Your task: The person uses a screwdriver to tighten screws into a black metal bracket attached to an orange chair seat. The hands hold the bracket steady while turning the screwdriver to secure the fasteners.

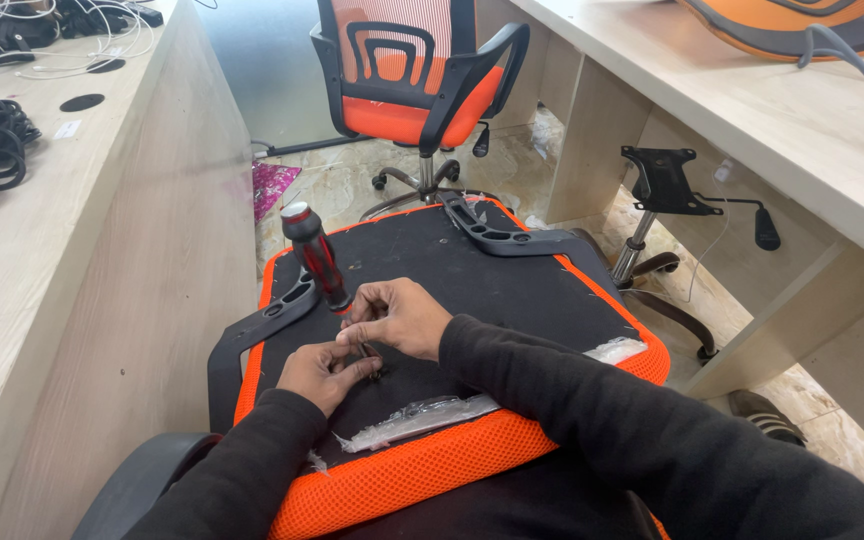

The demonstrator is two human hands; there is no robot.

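An upturned orange mesh chair seat (422,470) with a black fabric underside lies in front of me. My right hand (402,315) grips the shaft of a red-and-black screwdriver (314,255), whose handle tilts up and to the left. Its tip meets the black underside between both hands. My left hand (324,372) pinches at the tip, fingers closed around a small part I cannot make out. A black armrest (252,335) is attached at the seat's left side and another black armrest (500,235) at the far edge.
A wooden desk (62,260) stands on my left with black cables. Another desk (782,120) runs along the right. An assembled orange chair (412,70) stands ahead. A chair base with mounting plate (664,185) sits on the floor at right. Clear plastic wrap (422,418) lies on the seat.
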